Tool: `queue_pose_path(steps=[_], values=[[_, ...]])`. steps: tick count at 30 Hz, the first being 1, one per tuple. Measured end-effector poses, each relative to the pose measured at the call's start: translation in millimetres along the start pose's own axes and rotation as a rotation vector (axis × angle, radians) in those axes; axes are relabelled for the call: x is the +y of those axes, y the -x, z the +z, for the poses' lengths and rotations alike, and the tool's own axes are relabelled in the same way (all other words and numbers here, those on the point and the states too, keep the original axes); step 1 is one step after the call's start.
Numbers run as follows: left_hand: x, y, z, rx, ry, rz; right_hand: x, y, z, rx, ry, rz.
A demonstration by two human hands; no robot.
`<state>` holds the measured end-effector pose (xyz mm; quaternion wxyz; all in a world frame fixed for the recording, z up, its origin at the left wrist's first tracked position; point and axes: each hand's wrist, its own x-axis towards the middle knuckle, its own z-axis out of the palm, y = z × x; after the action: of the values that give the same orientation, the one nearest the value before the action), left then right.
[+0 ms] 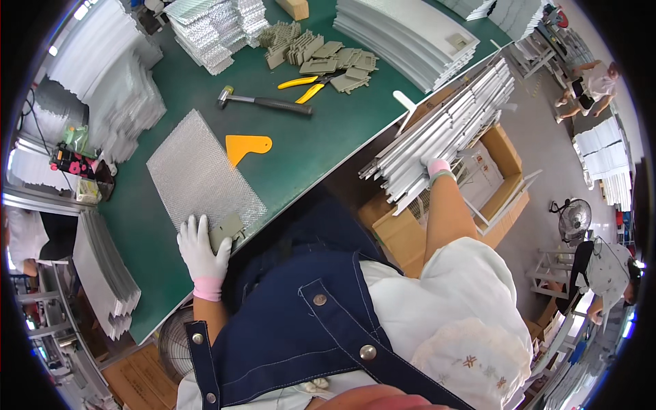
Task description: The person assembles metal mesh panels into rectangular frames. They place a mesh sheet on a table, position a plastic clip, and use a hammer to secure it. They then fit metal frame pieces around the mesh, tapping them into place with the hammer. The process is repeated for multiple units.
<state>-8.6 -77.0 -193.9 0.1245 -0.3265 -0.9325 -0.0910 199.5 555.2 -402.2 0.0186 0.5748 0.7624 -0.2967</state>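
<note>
Clearly, in the head view, a silvery sheet (201,164) with a fine woven-looking texture lies flat at centre left of the frame, on a smooth green worktop (321,147). At its near corner, by the worktop's edge, sits a small, flat olive plate (226,230); more such notched plates (321,58) lie heaped at upper centre, touching yellow-handled pliers (304,87). A hammer (266,103) with a dark grip and a smooth, flat orange scraper (244,145) lie between. Long, thin whitish strips (447,130) form a slanting bundle at upper right, above a brown cardboard box (507,157).

The left hand (197,247), in a white glove with a pink cuff, rests loosely spread at the sheet's near corner, its thumb apart and close beside the olive plate, gripping neither visibly. The right hand (438,166) reaches to the strips; its fingers are lost among them, so how far they close, or whether they hold one, I cannot tell.

Panel stacks (400,37) are cut off along the top, and the rim bends and blurs the background.
</note>
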Motion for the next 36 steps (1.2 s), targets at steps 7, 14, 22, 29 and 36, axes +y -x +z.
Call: queue_pose_path(steps=[7,14,22,29,36], values=[[2.3,-4.2,-7.7,0.269,-0.016,0.026,-3.8,42.6,12.6,-0.253,-1.473,0.161],[71.9,-8.8,-53.6,-0.083,0.643,0.391,-220.9,349.2,-36.4,-1.383,-1.347,-0.501],[12.4,-1.5,-116.5,0.398,1.888,0.087,-195.4,282.4,-33.6,-1.368,-1.85,-0.247],[-13.1,37.5,-145.2,0.289,1.38,-0.531,-227.3,390.1,-86.4,-0.458,-1.39,-0.923],[23.7,86.1,-84.7,0.022,1.081,-0.667,-260.1,436.1,-14.5,-0.836,-0.677,-0.95]])
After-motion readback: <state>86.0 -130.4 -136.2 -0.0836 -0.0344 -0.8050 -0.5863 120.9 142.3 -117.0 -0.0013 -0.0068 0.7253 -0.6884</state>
